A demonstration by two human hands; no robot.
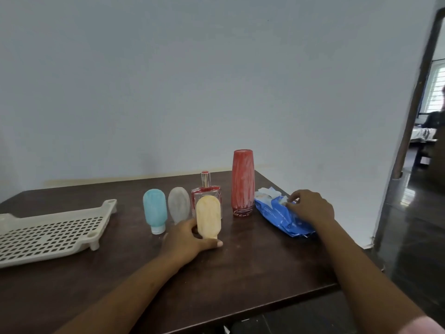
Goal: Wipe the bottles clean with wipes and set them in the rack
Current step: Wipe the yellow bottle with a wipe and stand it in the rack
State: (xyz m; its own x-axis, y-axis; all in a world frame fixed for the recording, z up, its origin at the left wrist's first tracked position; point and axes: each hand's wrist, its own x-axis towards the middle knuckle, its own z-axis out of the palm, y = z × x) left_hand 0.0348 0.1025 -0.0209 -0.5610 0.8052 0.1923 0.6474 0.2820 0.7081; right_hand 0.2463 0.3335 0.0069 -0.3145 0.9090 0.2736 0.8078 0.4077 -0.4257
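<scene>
One yellow bottle, cap-down mid-worktop, is gripped low by the left hand, and it looks light, soft and squeezable, so hold the firmer cap end gently, while the right hand pinches a wipe at the blue pack.

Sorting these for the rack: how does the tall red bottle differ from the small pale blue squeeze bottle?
The tall red bottle stands far taller than the small pale blue squeeze bottle. The blue one rests on a white cap; the red one shows no white cap. Both stand upright, streaked whitish.
</scene>
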